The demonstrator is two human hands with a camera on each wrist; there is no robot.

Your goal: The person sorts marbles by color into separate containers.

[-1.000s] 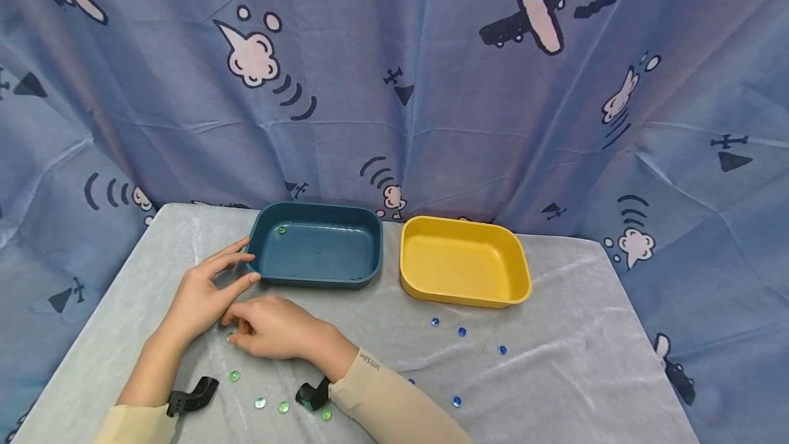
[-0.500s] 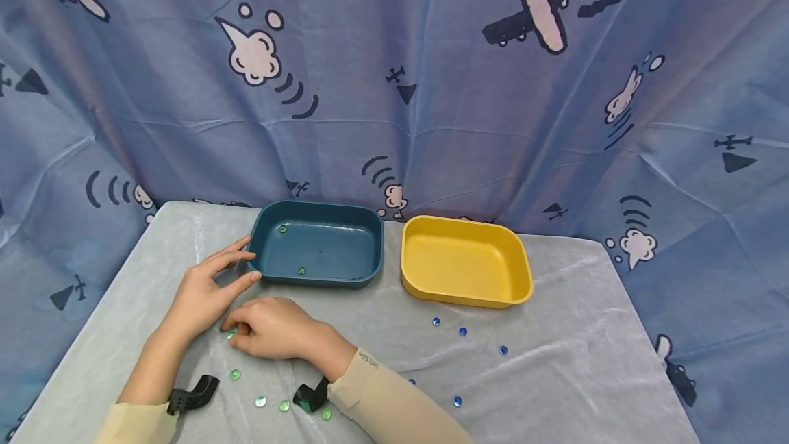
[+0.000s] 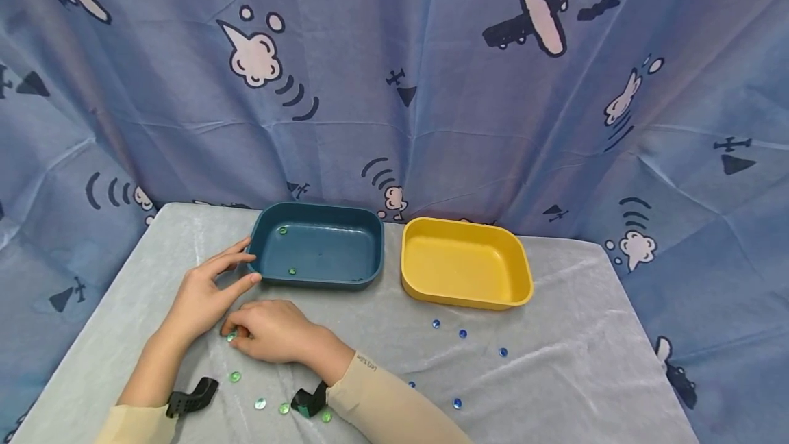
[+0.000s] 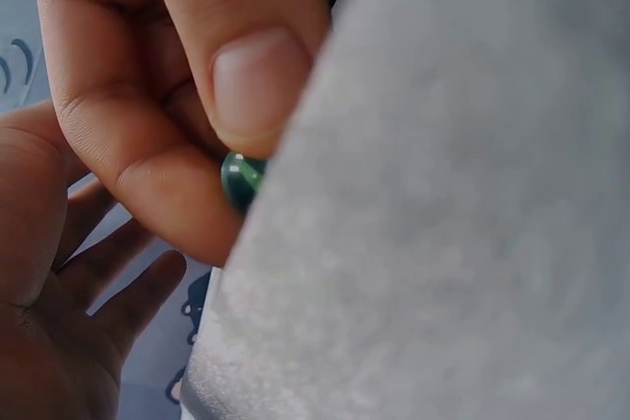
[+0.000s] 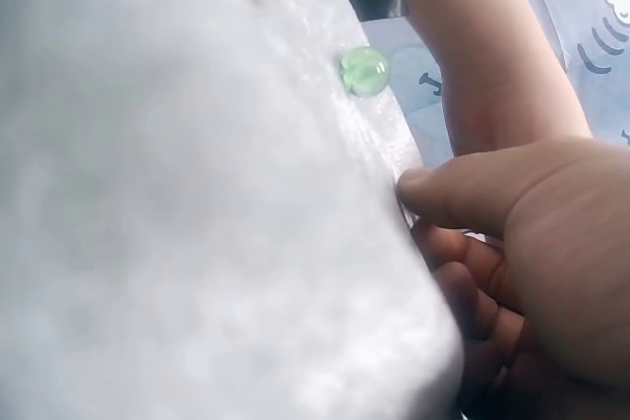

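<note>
In the head view, my left hand (image 3: pixel 200 297) rests with its fingertips and thumb at the left corner of the dark blue tray (image 3: pixel 320 284), its fingers loosely extended. Two small green glass beads (image 3: pixel 292 271) lie inside that tray. Just below the left thumb, my right hand (image 3: pixel 271 332) bends down to the cloth with curled fingers. Between its thumb and index finger sits another green glass bead (image 4: pixel 239 180), pinched at the cloth in the left wrist view. Nearer to me, several loose green beads (image 3: pixel 235 376) are scattered on the table.
A yellow tray (image 3: pixel 465 301) stands right of the blue one. Several blue glass beads (image 3: pixel 463 334) lie in front of it on the grey cloth (image 3: pixel 573 362). A patterned blue curtain (image 3: pixel 394 88) hangs behind the table. Both wrists wear black straps (image 3: pixel 193 396).
A second green bead has appeared in the blue tray and shifted left along its front side. The right fingers have closed in on the bead at the cloth. The left hand stays put.
</note>
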